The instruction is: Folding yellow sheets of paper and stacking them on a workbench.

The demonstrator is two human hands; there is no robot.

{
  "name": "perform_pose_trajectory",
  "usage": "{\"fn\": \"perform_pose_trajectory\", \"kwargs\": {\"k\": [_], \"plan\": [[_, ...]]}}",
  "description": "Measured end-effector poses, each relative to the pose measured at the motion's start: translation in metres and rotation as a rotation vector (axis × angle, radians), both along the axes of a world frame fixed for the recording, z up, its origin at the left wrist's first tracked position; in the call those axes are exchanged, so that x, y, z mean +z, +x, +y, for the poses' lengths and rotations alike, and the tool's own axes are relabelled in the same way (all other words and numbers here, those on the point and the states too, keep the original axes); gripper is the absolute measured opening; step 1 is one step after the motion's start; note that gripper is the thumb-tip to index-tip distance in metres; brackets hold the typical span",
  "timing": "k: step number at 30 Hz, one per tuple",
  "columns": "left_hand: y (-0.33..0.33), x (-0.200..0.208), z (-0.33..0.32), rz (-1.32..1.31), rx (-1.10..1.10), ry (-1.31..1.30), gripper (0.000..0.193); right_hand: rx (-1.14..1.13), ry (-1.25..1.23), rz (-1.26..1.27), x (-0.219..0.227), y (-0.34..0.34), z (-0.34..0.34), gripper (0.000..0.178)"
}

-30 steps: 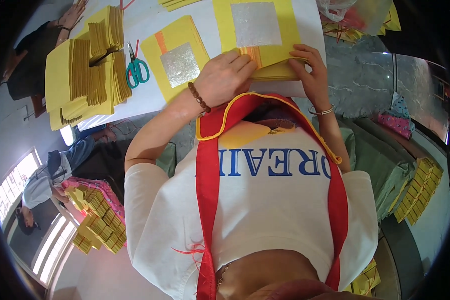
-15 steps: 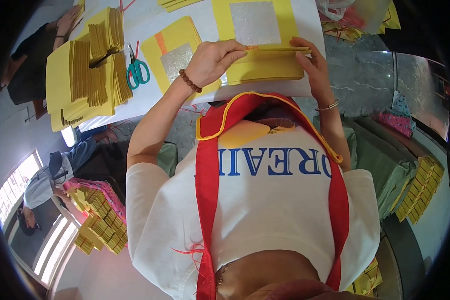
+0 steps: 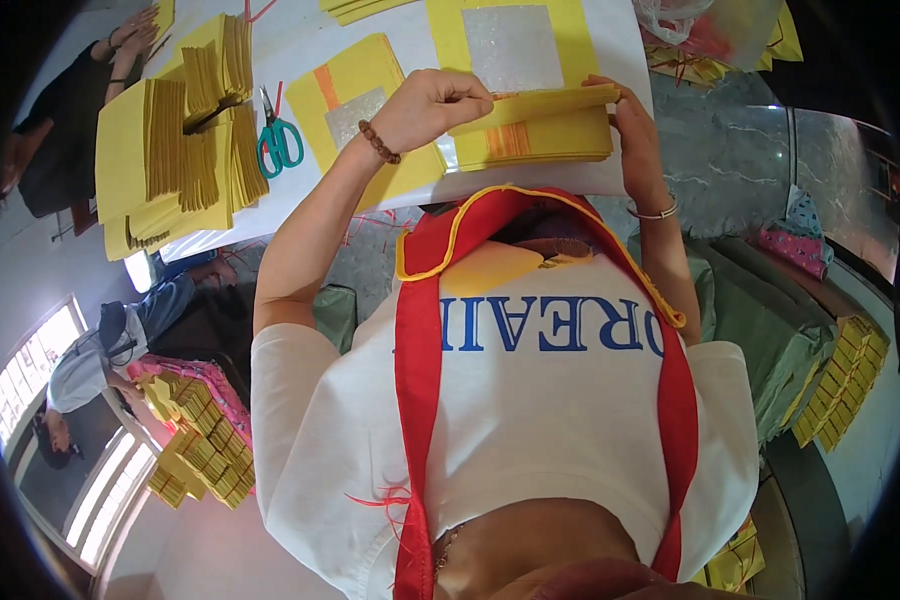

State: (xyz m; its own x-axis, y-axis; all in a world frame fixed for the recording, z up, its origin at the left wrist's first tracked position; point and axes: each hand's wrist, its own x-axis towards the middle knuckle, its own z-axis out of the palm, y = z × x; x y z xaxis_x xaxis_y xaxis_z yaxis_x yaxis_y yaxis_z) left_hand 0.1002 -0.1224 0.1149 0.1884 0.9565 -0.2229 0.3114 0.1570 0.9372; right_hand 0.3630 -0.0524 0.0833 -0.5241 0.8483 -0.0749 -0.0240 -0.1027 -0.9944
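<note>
A stack of yellow paper (image 3: 550, 147) lies near the table's front edge, an orange patch showing on its face. Pinched at its left end by my left hand (image 3: 432, 112), a yellow sheet (image 3: 545, 104) is raised along the far side of the stack. My right hand (image 3: 638, 135) is closed about the sheet's right corner, thumb and fingers at its edge. Beyond lies a yellow sheet with a silver square (image 3: 513, 45). Left of my hands rests another yellow sheet (image 3: 368, 75) with silver and orange patches, partly hidden by my left forearm.
Teal-handled scissors (image 3: 279, 145) lie left of the sheets. Thick fanned yellow paper bundles (image 3: 165, 140) cover the table's left end, near a co-worker's hands (image 3: 135, 35). A clear plastic bag (image 3: 675, 18) sits past the right corner. Green-wrapped packs (image 3: 770, 320) stand at right.
The sheet in my hands has lifted away from the stack, uncovering the orange patch. My right fingers have drawn in at the corner. Both hands of the co-worker now show together.
</note>
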Motion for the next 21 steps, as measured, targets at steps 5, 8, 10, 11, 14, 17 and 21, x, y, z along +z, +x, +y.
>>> {"fn": "perform_pose_trajectory", "kwargs": {"k": [5, 8, 10, 11, 14, 17, 21], "plan": [[-0.004, -0.003, 0.006, -0.008, -0.009, -0.046, 0.019, -0.021, -0.057, 0.072, -0.005, 0.002, 0.0, 0.04], [-0.006, -0.003, 0.007, -0.019, -0.023, -0.085, 0.019, -0.04, 0.017, -0.047, -0.01, 0.0, -0.002, 0.045], [-0.006, -0.005, 0.007, -0.041, -0.018, -0.09, 0.019, -0.044, 0.125, -0.157, -0.009, -0.002, -0.002, 0.049], [-0.004, -0.006, 0.007, -0.052, 0.001, -0.056, 0.02, -0.049, 0.143, -0.159, -0.007, -0.005, 0.0, 0.051], [-0.002, -0.008, 0.002, -0.042, 0.037, 0.005, 0.021, -0.028, 0.192, -0.211, 0.002, -0.01, 0.008, 0.05], [0.0, 0.005, -0.004, 0.002, 0.041, -0.006, 0.023, 0.0, 0.223, -0.238, -0.004, -0.008, 0.017, 0.043], [0.0, 0.011, -0.022, 0.145, 0.016, 0.499, 0.051, -0.001, 0.12, -0.13, -0.006, -0.008, 0.018, 0.032]]}}
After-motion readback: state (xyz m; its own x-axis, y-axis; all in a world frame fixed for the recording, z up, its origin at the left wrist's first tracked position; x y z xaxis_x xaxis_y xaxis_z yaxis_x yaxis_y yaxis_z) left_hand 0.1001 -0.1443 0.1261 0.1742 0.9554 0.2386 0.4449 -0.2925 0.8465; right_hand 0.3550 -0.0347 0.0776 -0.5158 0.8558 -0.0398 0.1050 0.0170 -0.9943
